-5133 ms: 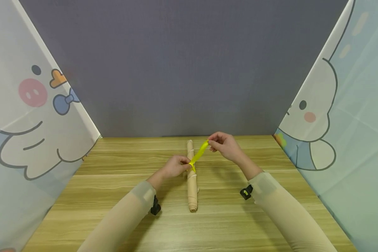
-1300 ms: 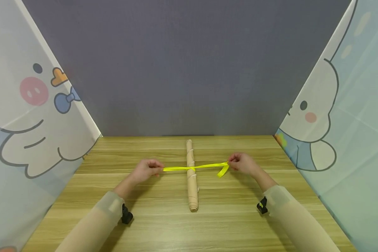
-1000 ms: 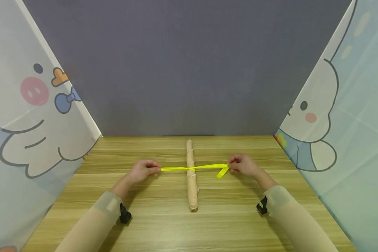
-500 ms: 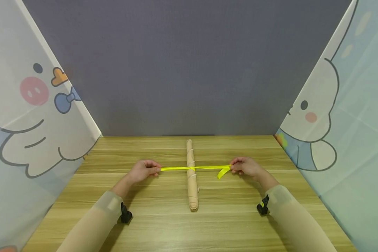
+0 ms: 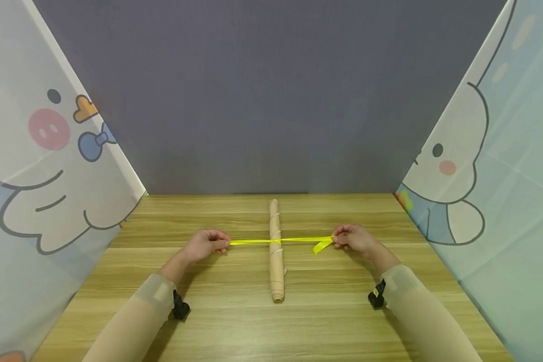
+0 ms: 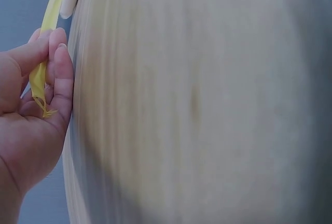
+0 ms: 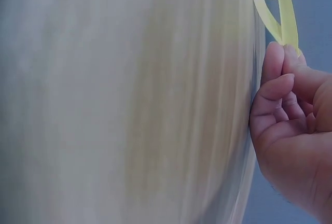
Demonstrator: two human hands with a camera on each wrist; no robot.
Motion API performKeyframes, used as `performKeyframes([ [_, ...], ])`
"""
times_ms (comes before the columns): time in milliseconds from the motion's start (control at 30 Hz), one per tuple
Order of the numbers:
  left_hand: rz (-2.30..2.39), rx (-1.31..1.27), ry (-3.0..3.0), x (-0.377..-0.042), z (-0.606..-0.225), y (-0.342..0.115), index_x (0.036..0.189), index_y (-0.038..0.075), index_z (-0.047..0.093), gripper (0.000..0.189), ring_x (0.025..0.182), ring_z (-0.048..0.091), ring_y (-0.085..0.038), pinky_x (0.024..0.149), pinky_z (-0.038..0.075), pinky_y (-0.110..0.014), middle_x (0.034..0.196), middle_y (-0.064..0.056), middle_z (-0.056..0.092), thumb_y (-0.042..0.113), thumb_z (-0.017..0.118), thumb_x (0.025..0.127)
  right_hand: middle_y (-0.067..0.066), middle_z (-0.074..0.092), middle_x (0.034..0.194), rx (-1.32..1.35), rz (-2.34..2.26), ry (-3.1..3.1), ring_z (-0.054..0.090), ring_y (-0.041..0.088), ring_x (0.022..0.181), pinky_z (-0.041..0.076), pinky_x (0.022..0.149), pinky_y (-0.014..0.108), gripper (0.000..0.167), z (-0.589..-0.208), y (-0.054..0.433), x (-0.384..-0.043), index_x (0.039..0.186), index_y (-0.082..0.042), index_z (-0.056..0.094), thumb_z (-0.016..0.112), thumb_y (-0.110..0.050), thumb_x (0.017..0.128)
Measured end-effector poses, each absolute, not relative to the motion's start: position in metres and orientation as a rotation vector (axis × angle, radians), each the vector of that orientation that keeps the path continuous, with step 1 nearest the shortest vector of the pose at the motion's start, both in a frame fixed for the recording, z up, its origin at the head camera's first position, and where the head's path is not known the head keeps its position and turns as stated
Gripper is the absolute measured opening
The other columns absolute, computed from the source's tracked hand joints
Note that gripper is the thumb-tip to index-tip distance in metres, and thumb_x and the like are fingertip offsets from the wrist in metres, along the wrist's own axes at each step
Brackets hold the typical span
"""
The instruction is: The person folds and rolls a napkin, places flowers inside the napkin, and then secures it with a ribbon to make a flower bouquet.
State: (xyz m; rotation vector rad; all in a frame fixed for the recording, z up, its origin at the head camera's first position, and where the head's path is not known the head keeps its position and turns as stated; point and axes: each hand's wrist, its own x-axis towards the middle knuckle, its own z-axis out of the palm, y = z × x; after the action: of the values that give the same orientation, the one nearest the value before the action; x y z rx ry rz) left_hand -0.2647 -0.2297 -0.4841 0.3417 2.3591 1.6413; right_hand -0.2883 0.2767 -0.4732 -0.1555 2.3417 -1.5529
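A beige rolled-up sheet [image 5: 277, 274] lies lengthwise on the wooden table, its spiral end toward me. Around its middle runs a bright yellow ribbon [image 5: 305, 239], crossed on top and stretched nearly straight to both sides. My left hand [image 5: 206, 245] pinches one ribbon end between thumb and fingers; in the left wrist view a short frayed tail of the ribbon [image 6: 38, 81] hangs into the palm. On the other side my right hand [image 5: 355, 240] pinches the ribbon too, and a loose tail dangles beside its fingertips. The right wrist view shows that ribbon [image 7: 288, 14] doubled at the pinch.
The wood-grain table [image 5: 235, 332] reaches back to a dark grey panel [image 5: 271, 100]. Cartoon-printed cloths [image 5: 452, 166] flank it on the left and right. A black wrist camera [image 5: 180, 305] sits under each sleeve cuff.
Earlier both hands were close together over the roll with the ribbon angled upward. They have since parted sideways and drawn the ribbon out flat. Over the last second they hardly move.
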Motion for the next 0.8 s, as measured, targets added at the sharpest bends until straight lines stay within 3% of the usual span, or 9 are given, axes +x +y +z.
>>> performKeyframes([
  [267, 1.615, 0.343, 2.382, -0.265, -0.483, -0.229, 0.122, -0.014, 0.072, 0.026, 0.082, 0.073, -0.014, 0.076, 0.064, -0.027, 0.098, -0.017, 0.076, 0.006, 0.071, 0.106, 0.004, 0.073, 0.092, -0.109, -1.58, 2.364, 0.067, 0.014, 0.081, 0.049, 0.068, 0.025, 0.014, -0.476, 0.275, -0.291, 0.119, 0.005, 0.066, 0.062, -0.006, 0.111],
  [800, 1.548, 0.391, 2.362, -0.255, -0.481, -0.231, 0.119, -0.007, 0.077, 0.025, 0.082, 0.075, -0.017, 0.077, 0.065, -0.032, 0.097, -0.013, 0.08, 0.013, 0.076, 0.104, 0.002, 0.073, 0.09, 0.007, -1.637, 2.388, 0.067, 0.01, 0.078, 0.047, 0.061, 0.022, 0.024, -0.474, 0.264, -0.3, 0.128, 0.009, 0.064, 0.064, -0.008, 0.11],
])
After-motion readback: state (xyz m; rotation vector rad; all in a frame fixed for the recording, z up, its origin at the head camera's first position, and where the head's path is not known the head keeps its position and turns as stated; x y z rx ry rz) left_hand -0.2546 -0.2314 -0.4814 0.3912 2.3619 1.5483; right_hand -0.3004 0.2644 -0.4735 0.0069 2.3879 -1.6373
